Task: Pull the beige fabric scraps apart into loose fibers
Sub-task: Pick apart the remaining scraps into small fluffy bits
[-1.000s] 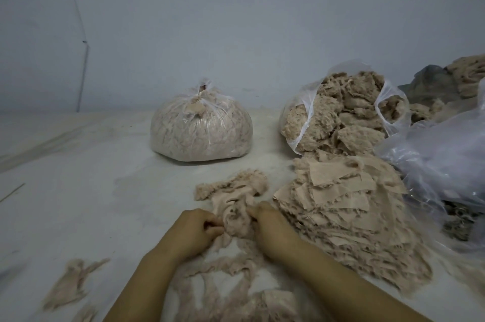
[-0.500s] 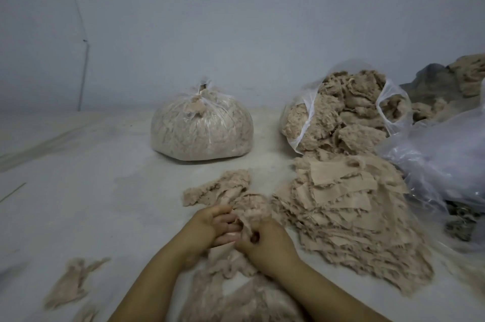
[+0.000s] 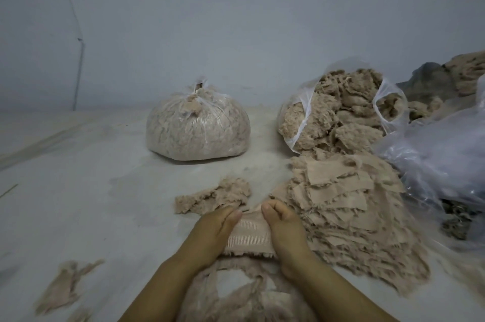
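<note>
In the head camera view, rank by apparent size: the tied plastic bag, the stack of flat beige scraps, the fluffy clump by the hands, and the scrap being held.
1. Stack of flat scraps, though it sits nearer the camera.
2. Tied plastic bag.
3. and 4. Fluffy clump and held scrap look alike; hands partly hide the scrap.

Head cam, fwd-down, close over hands (image 3: pixel 249 232)

You hold a ribbed beige fabric strip (image 3: pixel 249 233) stretched flat between your left hand (image 3: pixel 212 232) and right hand (image 3: pixel 282 227), its lower edge frayed. Just right of your right hand lies a heap of flat beige scraps (image 3: pixel 349 206). Beyond your left hand sits a clump of loose fibers (image 3: pixel 214 197). More frayed fiber (image 3: pixel 249 295) lies between your wrists.
</note>
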`<control>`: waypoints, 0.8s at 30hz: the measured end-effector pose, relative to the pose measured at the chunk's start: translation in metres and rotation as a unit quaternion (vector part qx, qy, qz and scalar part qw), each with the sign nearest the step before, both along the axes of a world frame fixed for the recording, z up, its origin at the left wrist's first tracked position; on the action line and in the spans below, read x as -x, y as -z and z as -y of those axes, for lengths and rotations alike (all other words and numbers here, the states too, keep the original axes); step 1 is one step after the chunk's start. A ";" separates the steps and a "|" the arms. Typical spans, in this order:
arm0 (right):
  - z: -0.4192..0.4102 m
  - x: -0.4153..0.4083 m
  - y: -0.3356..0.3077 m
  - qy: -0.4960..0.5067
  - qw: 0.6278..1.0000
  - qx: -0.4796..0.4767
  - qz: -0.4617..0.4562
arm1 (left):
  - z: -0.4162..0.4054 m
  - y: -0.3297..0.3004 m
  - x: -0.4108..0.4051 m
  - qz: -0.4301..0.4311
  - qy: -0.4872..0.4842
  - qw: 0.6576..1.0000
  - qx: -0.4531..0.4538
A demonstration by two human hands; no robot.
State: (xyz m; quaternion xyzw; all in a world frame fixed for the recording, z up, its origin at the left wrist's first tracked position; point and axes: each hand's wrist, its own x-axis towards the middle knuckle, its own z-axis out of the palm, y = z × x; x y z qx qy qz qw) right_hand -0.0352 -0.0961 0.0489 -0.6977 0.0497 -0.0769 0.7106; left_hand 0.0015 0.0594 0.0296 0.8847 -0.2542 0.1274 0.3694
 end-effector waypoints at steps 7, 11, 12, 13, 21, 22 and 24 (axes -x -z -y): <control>-0.001 0.003 -0.016 -0.046 0.992 -0.071 -0.090 | 0.001 0.000 -0.002 0.004 -0.055 0.998 -0.025; 0.002 0.007 -0.026 -0.086 0.977 -0.140 -0.136 | 0.004 -0.002 -0.001 -0.022 -0.068 0.997 0.021; 0.003 0.007 -0.027 -0.093 0.974 -0.149 -0.140 | 0.004 -0.002 -0.001 -0.030 -0.071 0.997 0.029; 0.005 0.007 -0.028 -0.099 0.972 -0.157 -0.146 | 0.003 -0.001 -0.002 -0.034 -0.074 0.996 0.035; 0.024 0.011 -0.027 -0.132 0.979 -0.125 -0.091 | -0.001 -0.005 -0.001 -0.008 -0.108 0.991 0.084; 0.019 0.011 -0.025 -0.138 0.982 -0.107 -0.070 | 0.005 -0.010 0.002 -0.018 -0.097 0.989 0.112; 0.014 0.010 -0.020 -0.146 0.986 -0.083 -0.020 | 0.011 -0.023 0.007 -0.072 -0.062 0.979 0.183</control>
